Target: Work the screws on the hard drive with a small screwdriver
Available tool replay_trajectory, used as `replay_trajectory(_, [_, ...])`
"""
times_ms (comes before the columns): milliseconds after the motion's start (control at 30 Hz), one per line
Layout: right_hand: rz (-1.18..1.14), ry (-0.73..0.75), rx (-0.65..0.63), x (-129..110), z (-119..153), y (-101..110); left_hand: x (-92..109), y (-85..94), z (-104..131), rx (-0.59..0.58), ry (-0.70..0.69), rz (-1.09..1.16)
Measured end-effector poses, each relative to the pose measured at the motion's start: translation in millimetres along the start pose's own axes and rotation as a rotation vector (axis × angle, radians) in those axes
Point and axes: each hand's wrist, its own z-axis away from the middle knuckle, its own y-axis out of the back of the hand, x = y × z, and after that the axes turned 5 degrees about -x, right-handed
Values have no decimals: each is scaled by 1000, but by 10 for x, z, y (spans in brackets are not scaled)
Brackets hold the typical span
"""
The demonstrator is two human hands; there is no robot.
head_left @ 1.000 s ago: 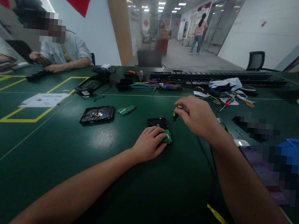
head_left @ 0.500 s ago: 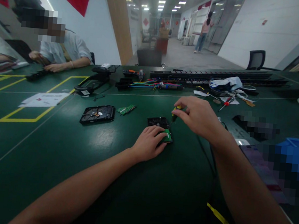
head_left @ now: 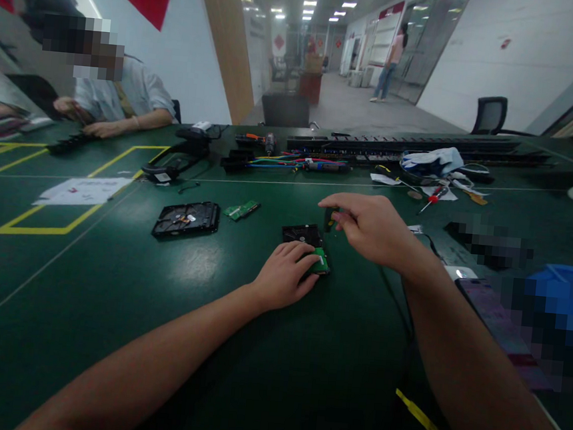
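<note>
Head view: a person's two bare hands work over a small black hard drive (head_left: 301, 234) lying on a dark green table (head_left: 132, 315). The left hand (head_left: 286, 272) lies palm down across the near part of the drive, fingers close together and slightly curled, partly covering a green circuit board (head_left: 320, 263) there. The right hand (head_left: 373, 229) is just to the right of the drive, thumb and fingers clamped on a short black-and-yellow screwdriver (head_left: 330, 217), held roughly upright at the drive's right edge; whether its tip touches the drive cannot be told.

Left of the drive lie a loose green board (head_left: 241, 210) and, farther left, a larger black drive (head_left: 186, 220). Beyond the drive are coloured wires (head_left: 281, 164) and a power drill (head_left: 257, 140). Beyond it to the right is a red-handled screwdriver (head_left: 433, 198). Well beyond it to the left, a co-worker (head_left: 120, 100) sits at the table.
</note>
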Motion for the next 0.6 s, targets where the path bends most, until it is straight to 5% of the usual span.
replay_trajectory(600, [127, -22, 67, 62, -20, -18, 2, -2, 1, 7, -5, -8])
